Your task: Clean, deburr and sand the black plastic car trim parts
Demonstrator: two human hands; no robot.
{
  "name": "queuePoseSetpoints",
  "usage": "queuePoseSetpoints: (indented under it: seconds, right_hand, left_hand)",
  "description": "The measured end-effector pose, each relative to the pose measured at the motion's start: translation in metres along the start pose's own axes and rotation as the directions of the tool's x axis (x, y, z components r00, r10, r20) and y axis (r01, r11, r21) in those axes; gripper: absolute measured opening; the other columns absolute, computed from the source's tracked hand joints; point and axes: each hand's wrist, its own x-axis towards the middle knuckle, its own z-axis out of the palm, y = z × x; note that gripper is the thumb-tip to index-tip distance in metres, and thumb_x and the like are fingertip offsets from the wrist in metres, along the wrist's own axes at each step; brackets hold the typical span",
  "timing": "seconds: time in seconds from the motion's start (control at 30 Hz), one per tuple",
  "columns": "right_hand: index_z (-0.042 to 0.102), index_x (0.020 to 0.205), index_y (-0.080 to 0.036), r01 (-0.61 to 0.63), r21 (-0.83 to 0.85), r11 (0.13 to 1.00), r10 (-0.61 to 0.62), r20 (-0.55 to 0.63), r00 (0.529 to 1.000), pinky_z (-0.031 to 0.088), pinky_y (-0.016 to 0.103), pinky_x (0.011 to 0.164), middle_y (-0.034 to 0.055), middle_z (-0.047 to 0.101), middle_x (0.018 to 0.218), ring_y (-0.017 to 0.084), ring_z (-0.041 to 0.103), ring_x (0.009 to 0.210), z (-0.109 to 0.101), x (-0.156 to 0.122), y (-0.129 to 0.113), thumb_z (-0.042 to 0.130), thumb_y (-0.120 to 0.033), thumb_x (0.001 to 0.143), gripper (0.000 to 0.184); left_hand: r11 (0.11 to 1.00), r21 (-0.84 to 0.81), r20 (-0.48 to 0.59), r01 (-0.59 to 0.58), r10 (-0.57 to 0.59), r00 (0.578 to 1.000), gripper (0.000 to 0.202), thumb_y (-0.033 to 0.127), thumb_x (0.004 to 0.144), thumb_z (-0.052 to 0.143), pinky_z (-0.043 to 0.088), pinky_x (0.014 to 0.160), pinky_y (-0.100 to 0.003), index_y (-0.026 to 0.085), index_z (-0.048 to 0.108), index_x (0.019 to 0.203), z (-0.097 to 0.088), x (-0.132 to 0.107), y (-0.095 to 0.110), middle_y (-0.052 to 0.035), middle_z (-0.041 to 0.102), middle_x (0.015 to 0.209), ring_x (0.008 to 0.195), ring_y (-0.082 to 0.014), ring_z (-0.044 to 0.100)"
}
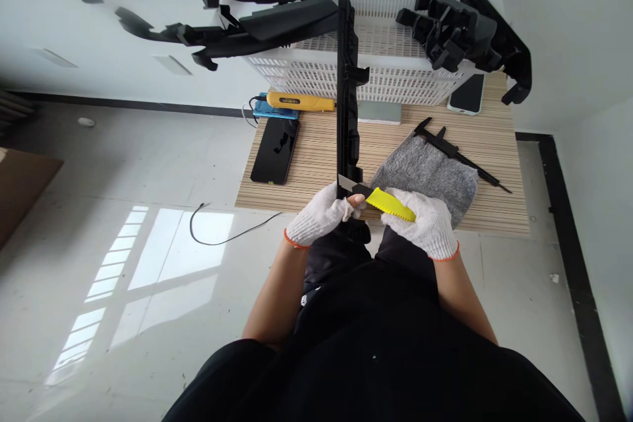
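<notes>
My left hand, in a white knit glove, is closed around the lower end of a long black plastic part that stands upright from my lap to the basket. My right hand, also gloved, grips a yellow-handled utility knife. Its blade tip touches the black part's edge just above my left fingers.
A low striped wooden table holds a grey cloth, a black caliper, a black phone, another phone, a yellow knife and a white basket. Black plastic parts rest on the basket. A cable lies on the floor.
</notes>
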Motion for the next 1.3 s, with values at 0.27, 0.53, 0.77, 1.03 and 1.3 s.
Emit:
queuePoseSetpoints:
  seconds: [0.27, 0.53, 0.77, 1.03, 1.3]
  right_hand:
    - [0.076, 0.127, -0.023, 0.039, 0.080, 0.996, -0.038, -0.009, 0.999, 0.058, 0.031, 0.077, 0.0042, 0.082, 0.101, 0.021, 0.078, 0.085, -0.004, 0.001, 0.000, 0.067, -0.055, 0.094, 0.047]
    - [0.075, 0.130, -0.023, 0.017, 0.073, 0.997, -0.016, -0.012, 1.000, 0.059, 0.034, 0.076, 0.0050, 0.082, 0.104, 0.023, 0.079, 0.085, 0.000, 0.000, 0.002, 0.065, -0.057, 0.094, 0.050]
    - [0.075, 0.130, -0.023, 0.030, 0.029, 0.999, -0.030, -0.023, 0.999, 0.058, 0.036, 0.072, 0.0059, 0.082, 0.097, 0.025, 0.078, 0.080, 0.003, 0.000, 0.001, 0.062, -0.062, 0.095, 0.054]
    - [0.076, 0.130, -0.024, 0.049, -0.029, 0.998, -0.050, -0.041, 0.998, 0.055, 0.036, 0.067, 0.0036, 0.081, 0.091, 0.023, 0.077, 0.073, 0.004, -0.001, 0.002, 0.061, -0.063, 0.095, 0.054]
    - [0.075, 0.131, -0.024, 0.040, -0.057, 0.998, -0.041, -0.017, 0.999, 0.051, 0.037, 0.063, 0.0044, 0.080, 0.090, 0.024, 0.075, 0.069, 0.004, -0.001, 0.001, 0.060, -0.066, 0.095, 0.057]
  left_hand:
    - [1.000, 0.009, -0.016, 0.023, -0.023, 1.000, 0.037, 0.054, 0.092, 0.064, 0.041, 0.054, -0.026, 0.019, 0.056, 0.084, -0.001, -0.003, -0.002, -0.0011, 0.060, 0.065, 0.056, -0.0121, 0.051]
    - [0.997, 0.065, -0.012, -0.033, 0.034, 0.999, 0.032, 0.043, 0.095, 0.055, 0.044, 0.057, -0.027, 0.019, 0.053, 0.074, -0.001, -0.004, 0.010, -0.0016, 0.057, 0.065, 0.058, -0.0123, 0.050]
    - [0.987, 0.066, 0.024, -0.146, 0.144, 0.989, 0.041, 0.041, 0.099, 0.048, 0.044, 0.058, -0.027, 0.021, 0.047, 0.062, 0.002, -0.001, 0.012, -0.0004, 0.049, 0.055, 0.055, -0.0123, 0.048]
    - [0.986, -0.061, -0.007, -0.158, 0.157, 0.988, 0.026, 0.036, 0.095, 0.052, 0.043, 0.057, -0.027, 0.022, 0.046, 0.074, 0.004, 0.001, -0.009, 0.0025, 0.050, 0.056, 0.054, -0.0114, 0.047]
    - [0.994, -0.064, -0.014, -0.093, 0.092, 0.996, 0.022, 0.032, 0.092, 0.054, 0.041, 0.055, -0.026, 0.022, 0.045, 0.074, 0.006, 0.000, -0.006, 0.0030, 0.049, 0.056, 0.054, -0.0103, 0.046]
